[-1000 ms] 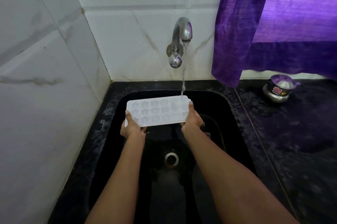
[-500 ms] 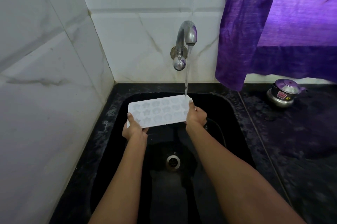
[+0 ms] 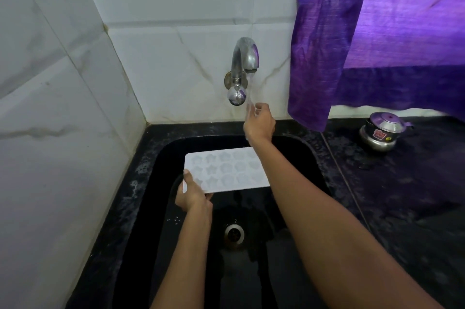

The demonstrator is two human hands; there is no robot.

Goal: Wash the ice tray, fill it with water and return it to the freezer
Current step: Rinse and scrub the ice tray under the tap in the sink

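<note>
A white ice tray [image 3: 226, 170] with star and flower shaped cells is held flat over the black sink [image 3: 156, 182]. My left hand [image 3: 192, 195] grips its left end, thumb on top. My right hand [image 3: 259, 123] is off the tray, raised under the chrome tap [image 3: 245, 64], just right of the round tap knob [image 3: 236, 97]. Its fingers are loosely curled and hold nothing. Water runs from the spout onto this hand. My right forearm hides the tray's right end.
The sink drain [image 3: 234, 233] lies below the tray. White marble tiles close off the left and back. A purple curtain [image 3: 364, 39] hangs at the right above the black counter, where a small steel pot [image 3: 381, 132] with a lid stands.
My right hand let go of the tray's right end and rose up to the tap into the water stream. The left hand alone now holds the tray, slightly lower and away from the stream.
</note>
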